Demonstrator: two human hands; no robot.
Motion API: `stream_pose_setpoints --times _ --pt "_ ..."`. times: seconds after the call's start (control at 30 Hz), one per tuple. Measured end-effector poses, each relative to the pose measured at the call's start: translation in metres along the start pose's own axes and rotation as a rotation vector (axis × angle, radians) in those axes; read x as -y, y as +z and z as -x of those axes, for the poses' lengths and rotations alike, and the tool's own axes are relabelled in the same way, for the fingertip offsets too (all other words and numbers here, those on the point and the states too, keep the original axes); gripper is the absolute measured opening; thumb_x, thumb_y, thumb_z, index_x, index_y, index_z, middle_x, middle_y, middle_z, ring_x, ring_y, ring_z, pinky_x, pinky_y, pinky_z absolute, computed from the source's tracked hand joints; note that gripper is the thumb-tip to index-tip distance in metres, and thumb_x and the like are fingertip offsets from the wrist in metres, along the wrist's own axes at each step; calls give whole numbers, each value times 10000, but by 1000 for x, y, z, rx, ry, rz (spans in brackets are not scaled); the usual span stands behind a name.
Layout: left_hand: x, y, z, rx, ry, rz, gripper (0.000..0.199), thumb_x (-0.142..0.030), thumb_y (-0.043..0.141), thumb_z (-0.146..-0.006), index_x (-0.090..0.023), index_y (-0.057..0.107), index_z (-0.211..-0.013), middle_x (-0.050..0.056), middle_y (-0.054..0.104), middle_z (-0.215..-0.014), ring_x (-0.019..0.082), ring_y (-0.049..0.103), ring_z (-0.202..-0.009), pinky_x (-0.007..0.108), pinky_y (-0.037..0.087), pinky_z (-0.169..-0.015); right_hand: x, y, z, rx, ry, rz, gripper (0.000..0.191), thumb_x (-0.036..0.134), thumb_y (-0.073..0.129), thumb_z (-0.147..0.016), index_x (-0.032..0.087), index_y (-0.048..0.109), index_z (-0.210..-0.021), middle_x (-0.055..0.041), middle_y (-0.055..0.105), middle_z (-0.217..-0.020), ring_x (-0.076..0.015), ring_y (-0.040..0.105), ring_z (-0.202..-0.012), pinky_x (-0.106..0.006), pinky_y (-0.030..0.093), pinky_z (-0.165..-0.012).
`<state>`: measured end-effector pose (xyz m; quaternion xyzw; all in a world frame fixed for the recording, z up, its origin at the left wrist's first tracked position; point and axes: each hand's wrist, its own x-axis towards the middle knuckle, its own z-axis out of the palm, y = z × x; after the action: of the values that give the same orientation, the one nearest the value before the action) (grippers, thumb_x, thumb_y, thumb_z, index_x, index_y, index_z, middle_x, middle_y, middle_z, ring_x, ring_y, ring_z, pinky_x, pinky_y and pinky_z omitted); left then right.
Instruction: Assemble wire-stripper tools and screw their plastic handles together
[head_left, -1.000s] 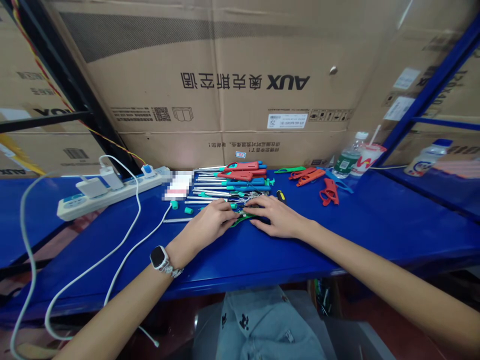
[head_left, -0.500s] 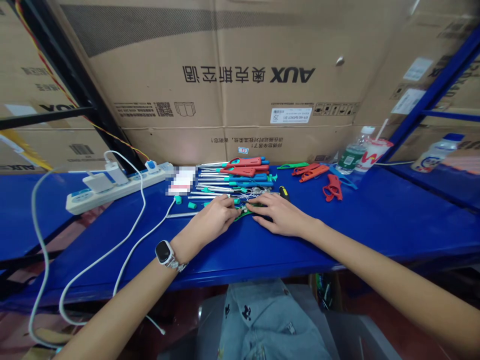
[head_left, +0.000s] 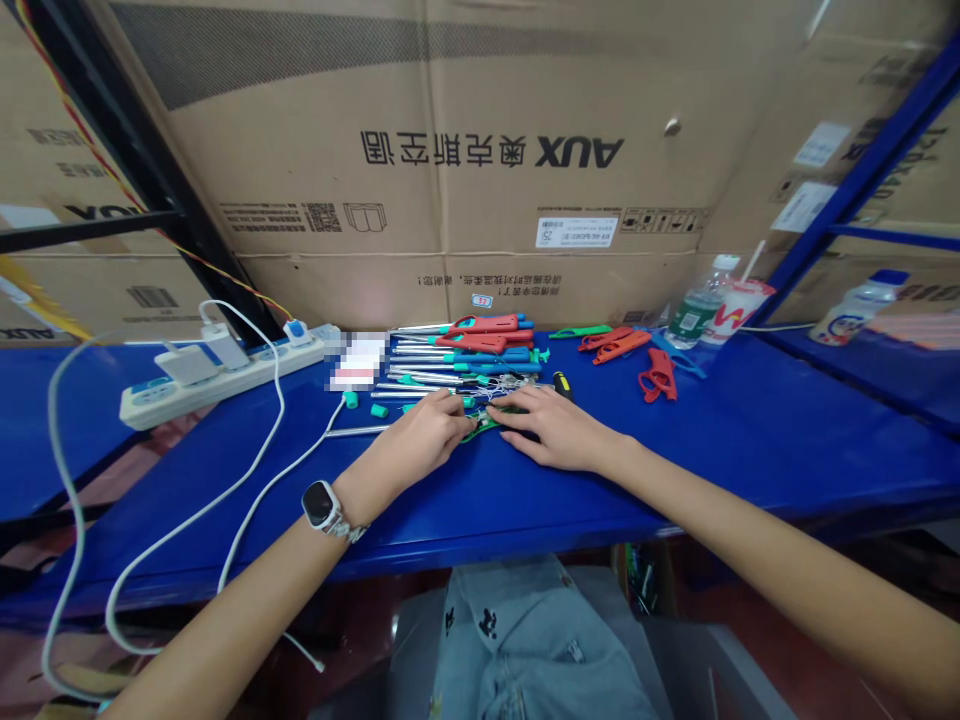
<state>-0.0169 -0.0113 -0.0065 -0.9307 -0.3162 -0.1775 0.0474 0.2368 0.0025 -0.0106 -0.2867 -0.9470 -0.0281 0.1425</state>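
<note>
On the blue shelf top lies an opened green lighter casing (head_left: 484, 423), with small parts inside that are too small to make out. A thin metal tube (head_left: 358, 431) sticks out to the left from under my left hand (head_left: 429, 435), whose fingers are pinched at the casing's left end. My right hand (head_left: 559, 428) presses its fingertips on the casing's right part; the thumb is stretched out below. Just behind my hands are loose metal tubes, small metal parts with white wires (head_left: 517, 382) and a yellow-and-black screwdriver handle (head_left: 562, 385).
Behind lie assembled red lighters (head_left: 480, 343) and blue lighters (head_left: 499, 357). Red casing pieces (head_left: 658, 376), a green bottle (head_left: 694, 315) and a cup (head_left: 739, 305) stand or lie right. A power strip (head_left: 225, 375) with white cables is left; cardboard boxes (head_left: 450, 90) close off the back.
The view has shifted slightly, so everything sits a little further left. Both hands keep nearly the same pose on the green casing.
</note>
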Motion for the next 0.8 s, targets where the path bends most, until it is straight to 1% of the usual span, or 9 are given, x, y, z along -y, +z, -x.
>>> stream_pose_setpoints --times 0.17,0.33,0.43,0.5,0.57,0.63,0.7,0.8 --pt "-6 -2 0 49 8 -48 356 -123 409 -1048 -126 761 -996 98 626 -869 219 541 -815 350 495 -732 5 -4 -1 28 11 6 406 307 525 -1037 183 625 -1410 -154 632 -1403 -320 574 -1274 -565 479 -1065" --pt "-13 -1 3 63 -19 -80 339 -90 416 -1016 -113 752 -1055 108 626 -904 234 546 -862 355 510 -751 9 -4 -1 43 34 16 428 323 518 -1039 180 606 -1432 -166 617 -1414 -331 560 -1285 -564 479 -1061" --pt "-19 -2 4 70 -26 -48 306 -62 459 -946 -106 744 -1047 124 623 -956 249 549 -906 373 526 -793 11 -4 0 42 38 25 427 327 508 -1044 189 601 -1436 -161 619 -1401 -325 563 -1269 -556 486 -1052" --pt "-23 -3 4 76 -46 -56 267 -88 509 -916 -90 736 -1055 140 619 -991 266 548 -926 411 533 -834 13 -4 0 43 46 37 426 325 496 -1048 185 601 -1436 -160 625 -1383 -323 567 -1254 -549 488 -1049" --pt "-25 -3 5 81 -61 -86 247 -161 530 -956 -80 727 -1079 150 617 -1016 278 548 -941 443 535 -862 15 -4 1 40 54 43 423 325 487 -1050 188 604 -1433 -161 626 -1378 -325 566 -1251 -550 488 -1045" --pt "-25 0 6 75 -56 -121 281 -208 487 -1021 -82 719 -1114 146 616 -1017 275 549 -951 441 537 -867 16 -5 1 40 60 49 423 330 481 -1053 194 605 -1434 -160 624 -1385 -328 565 -1251 -555 487 -1037" --pt "-21 5 7 60 -37 -155 320 -176 418 -1055 -83 709 -1150 133 617 -1000 262 551 -959 411 540 -858 18 -6 2 47 63 60 429 341 474 -1056 193 599 -1440 -158 625 -1389 -329 566 -1249 -554 486 -1030" --pt "-13 10 7 47 -8 -188 356 -99 367 -1053 -90 692 -1200 115 622 -985 242 557 -960 370 544 -844 20 -6 5 57 75 93 453 354 447 -1068 165 574 -1459 -160 632 -1388 -333 568 -1248 -551 480 -1021"
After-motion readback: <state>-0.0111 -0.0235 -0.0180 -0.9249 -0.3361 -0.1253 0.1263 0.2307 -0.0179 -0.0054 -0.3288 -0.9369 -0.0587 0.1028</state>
